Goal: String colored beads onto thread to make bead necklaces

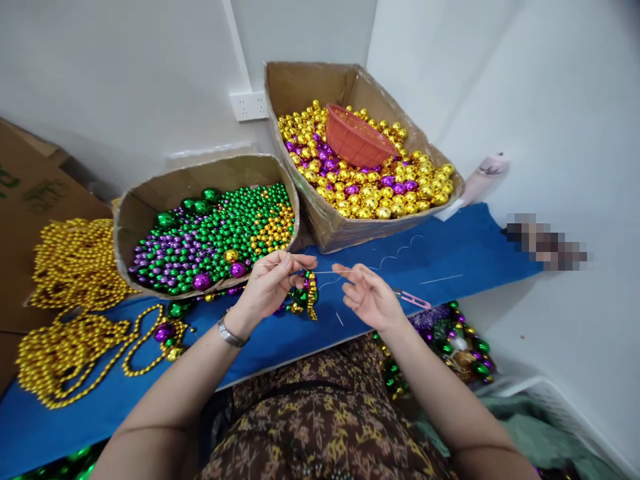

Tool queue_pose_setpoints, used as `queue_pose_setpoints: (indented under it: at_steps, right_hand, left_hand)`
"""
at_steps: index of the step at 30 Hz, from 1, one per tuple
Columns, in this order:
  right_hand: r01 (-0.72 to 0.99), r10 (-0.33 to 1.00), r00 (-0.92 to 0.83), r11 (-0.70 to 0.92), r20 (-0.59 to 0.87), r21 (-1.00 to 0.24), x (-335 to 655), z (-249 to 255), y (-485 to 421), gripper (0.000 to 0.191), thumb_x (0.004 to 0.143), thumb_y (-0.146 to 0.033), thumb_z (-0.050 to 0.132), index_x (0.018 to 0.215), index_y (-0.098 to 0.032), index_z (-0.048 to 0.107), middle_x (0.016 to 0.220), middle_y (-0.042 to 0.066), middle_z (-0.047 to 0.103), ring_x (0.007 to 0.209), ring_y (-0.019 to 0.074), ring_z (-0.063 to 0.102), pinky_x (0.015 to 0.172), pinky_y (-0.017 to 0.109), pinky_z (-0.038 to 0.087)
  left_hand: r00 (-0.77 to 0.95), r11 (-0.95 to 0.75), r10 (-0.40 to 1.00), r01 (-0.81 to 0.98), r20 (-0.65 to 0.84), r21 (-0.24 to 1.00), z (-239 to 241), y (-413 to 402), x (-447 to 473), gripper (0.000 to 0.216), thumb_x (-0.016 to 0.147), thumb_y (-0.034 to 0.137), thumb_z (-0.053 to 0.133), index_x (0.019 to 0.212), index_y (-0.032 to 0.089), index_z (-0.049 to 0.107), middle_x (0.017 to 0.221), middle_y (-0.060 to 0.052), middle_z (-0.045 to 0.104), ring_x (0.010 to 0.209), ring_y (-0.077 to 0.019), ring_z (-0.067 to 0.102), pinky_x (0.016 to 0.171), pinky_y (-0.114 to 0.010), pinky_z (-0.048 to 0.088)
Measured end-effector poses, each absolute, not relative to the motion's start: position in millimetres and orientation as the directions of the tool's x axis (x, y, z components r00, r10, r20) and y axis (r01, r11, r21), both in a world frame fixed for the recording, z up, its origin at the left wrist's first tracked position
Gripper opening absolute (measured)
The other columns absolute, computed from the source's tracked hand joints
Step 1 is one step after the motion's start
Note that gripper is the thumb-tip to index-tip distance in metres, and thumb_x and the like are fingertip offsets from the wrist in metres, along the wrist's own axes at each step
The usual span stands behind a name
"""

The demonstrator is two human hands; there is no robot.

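A thin pale thread [326,272] stretches between my two hands above the blue cloth. My left hand [270,285], with a silver watch on its wrist, pinches the thread between thumb and fingertips. The other end runs into the fingers of my right hand [371,298], which are curled around it. Below my left hand, a bunch of gold, green and purple beads [312,297] lies on the cloth. Pink thread snips [414,299] rest just right of my right hand. Loose thread [400,252] curls across the cloth behind it, and a thin straight pale piece [441,279] lies farther right.
A cardboard box [120,230] of small green, purple and gold beads stands behind my left hand. A taller box [345,235] holds larger gold and purple beads and a red basket [357,137]. Gold bead strands [75,263] are heaped at left. A pink bottle [485,177] stands by the wall.
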State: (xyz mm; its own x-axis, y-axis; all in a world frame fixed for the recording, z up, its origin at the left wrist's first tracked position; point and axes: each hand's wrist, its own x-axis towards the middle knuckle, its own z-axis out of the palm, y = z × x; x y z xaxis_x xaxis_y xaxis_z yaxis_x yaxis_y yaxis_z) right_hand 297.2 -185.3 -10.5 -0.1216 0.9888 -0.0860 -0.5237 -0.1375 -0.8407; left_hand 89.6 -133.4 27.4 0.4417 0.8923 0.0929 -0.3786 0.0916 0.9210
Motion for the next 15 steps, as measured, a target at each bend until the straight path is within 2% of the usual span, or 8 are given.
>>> queue_pose_setpoints:
  at_steps: [2,4,7,10,15]
  right_hand:
    - [-0.538,0.996,-0.040,-0.090,-0.081,-0.838,293,3,-182,0.023,0.089,-0.042,0.041,0.077,-0.023,0.035,0.108,0.006,0.063,0.049,0.0081,0.025,0.043,0.021,0.027]
    - [-0.544,0.997,-0.005,-0.063,-0.071,-0.837,289,16,-176,0.021,0.093,-0.040,0.035,0.078,-0.024,0.035,0.087,0.001,0.059,0.049,0.0089,0.021,0.043,0.021,0.027]
    - [-0.551,0.998,-0.068,-0.043,-0.007,-0.833,285,30,-166,0.020,0.091,-0.038,0.041,0.078,-0.024,0.035,0.065,-0.005,0.036,0.048,0.0093,0.020,0.043,0.020,0.026]
    - [-0.517,0.992,-0.106,-0.003,0.061,-0.856,283,30,-163,0.025,0.087,-0.040,0.051,0.077,-0.025,0.034,0.063,-0.007,0.025,0.047,0.0091,0.021,0.044,0.020,0.025]
    - [-0.391,0.991,-0.105,0.034,0.081,-0.920,286,22,-166,0.029,0.088,-0.046,0.050,0.079,-0.025,0.033,0.063,-0.007,0.026,0.047,0.0092,0.024,0.044,0.021,0.026]
  left_hand:
    - [0.441,0.057,0.888,-0.382,0.128,0.922,32,-133,95,0.027,0.081,0.038,0.070,0.071,0.015,0.059,0.092,-0.010,0.073,0.075,-0.0139,0.066,0.054,-0.021,0.049]
    - [0.445,0.020,0.879,-0.395,0.172,0.918,39,-133,99,0.027,0.080,0.039,0.071,0.072,0.016,0.059,0.088,-0.008,0.072,0.075,-0.0140,0.066,0.050,-0.019,0.047]
    - [0.442,-0.017,0.865,-0.447,0.237,0.894,52,-132,103,0.026,0.080,0.038,0.071,0.072,0.017,0.058,0.078,-0.005,0.068,0.076,-0.0145,0.066,0.045,-0.016,0.041]
    - [0.431,-0.027,0.866,-0.467,0.254,0.884,55,-131,100,0.028,0.079,0.035,0.072,0.068,0.016,0.055,0.068,-0.003,0.062,0.069,-0.0124,0.063,0.039,-0.014,0.033]
    - [0.401,-0.031,0.897,-0.367,0.189,0.930,50,-130,93,0.033,0.080,0.038,0.070,0.066,0.017,0.049,0.066,-0.002,0.059,0.061,-0.0109,0.057,0.038,-0.015,0.028]
